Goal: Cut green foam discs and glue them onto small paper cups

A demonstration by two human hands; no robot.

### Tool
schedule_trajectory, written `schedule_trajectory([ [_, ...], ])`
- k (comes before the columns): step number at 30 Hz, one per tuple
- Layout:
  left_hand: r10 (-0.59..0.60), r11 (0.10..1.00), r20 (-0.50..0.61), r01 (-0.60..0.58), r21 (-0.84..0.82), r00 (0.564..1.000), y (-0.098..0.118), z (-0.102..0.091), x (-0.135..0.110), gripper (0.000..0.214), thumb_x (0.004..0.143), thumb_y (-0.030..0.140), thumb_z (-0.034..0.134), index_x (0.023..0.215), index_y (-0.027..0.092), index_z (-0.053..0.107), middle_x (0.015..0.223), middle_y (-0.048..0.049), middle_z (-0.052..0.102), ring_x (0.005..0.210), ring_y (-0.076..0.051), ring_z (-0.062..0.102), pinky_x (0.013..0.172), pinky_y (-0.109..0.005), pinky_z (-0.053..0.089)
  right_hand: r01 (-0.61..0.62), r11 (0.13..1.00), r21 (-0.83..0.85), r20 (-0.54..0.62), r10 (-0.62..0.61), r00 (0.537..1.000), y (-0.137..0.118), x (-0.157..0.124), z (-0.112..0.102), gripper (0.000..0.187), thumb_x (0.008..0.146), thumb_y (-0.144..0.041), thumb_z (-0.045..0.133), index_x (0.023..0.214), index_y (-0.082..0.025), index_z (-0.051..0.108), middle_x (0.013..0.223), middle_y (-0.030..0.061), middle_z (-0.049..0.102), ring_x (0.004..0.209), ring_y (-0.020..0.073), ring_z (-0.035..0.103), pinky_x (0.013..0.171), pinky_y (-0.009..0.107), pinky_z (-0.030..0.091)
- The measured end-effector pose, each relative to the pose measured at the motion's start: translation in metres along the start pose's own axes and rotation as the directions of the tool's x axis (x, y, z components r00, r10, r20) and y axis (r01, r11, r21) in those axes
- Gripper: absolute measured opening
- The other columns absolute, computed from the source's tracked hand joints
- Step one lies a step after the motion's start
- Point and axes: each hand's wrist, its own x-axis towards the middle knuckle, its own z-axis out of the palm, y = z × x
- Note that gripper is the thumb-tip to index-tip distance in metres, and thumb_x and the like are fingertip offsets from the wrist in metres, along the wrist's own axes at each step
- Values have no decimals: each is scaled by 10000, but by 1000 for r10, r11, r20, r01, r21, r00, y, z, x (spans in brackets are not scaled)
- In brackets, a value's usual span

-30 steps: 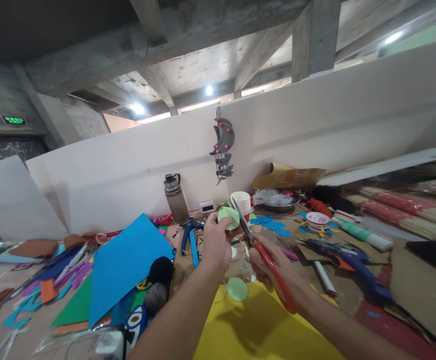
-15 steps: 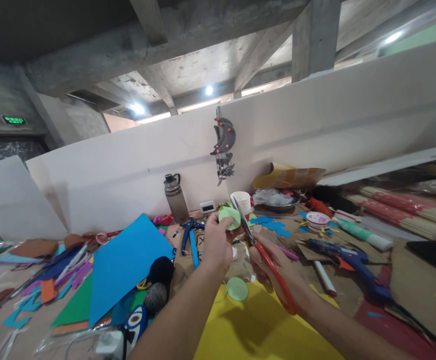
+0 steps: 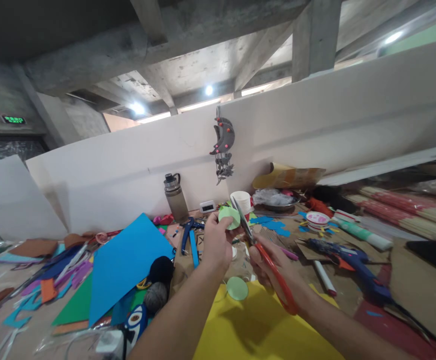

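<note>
Between the thumb and fingers of my left hand point(image 3: 218, 241) is a light green disc point(image 3: 229, 218), held up above the table. My right hand point(image 3: 268, 260) is closed round the orange handles of a pair of scissors point(image 3: 276, 277). Their blades point up and away, right beside the disc's right edge; whether they touch it I cannot tell. Below my hands, a second pale green disc point(image 3: 237, 288) lies at the far edge of a yellow sheet point(image 3: 263, 330). A stack of white paper cups point(image 3: 241, 201) stands just behind the disc I hold.
Left of my arms lie a blue sheet point(image 3: 128, 265), yarn balls point(image 3: 156, 297) and a blue glue gun point(image 3: 186, 235). A bottle point(image 3: 176, 199) stands by the white board point(image 3: 128, 165). At right are another glue gun point(image 3: 356, 265), a decorated cup point(image 3: 318, 221) and bundled sticks point(image 3: 398, 210).
Almost nothing differs. Both hands, the disc and the scissors keep nearly the same place; the hanging moon ornament has shifted very slightly left.
</note>
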Motion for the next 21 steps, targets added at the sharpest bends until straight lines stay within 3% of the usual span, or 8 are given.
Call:
schedule_trajectory([
  [13, -1, 1000, -5, 1, -1, 1000, 0, -2, 1, 228, 593, 148, 687, 769, 159, 541, 735, 12, 607, 656, -110, 588, 627, -240, 481, 10, 1000, -15, -21, -10, 1000, 4, 1, -2, 401, 722, -443, 719, 942, -252, 444, 565, -110, 328, 421, 31, 260, 367, 135, 205],
  [21, 9, 1000, 0, -8, -15, 1000, -1, -3, 2, 238, 590, 162, 704, 763, 161, 541, 749, 1, 615, 680, -117, 597, 634, -239, 485, -16, 1000, -23, -28, 15, 999, -1, -1, 1, 549, 676, -496, 740, 1089, -255, 470, 541, -115, 307, 417, 40, 241, 361, 141, 196],
])
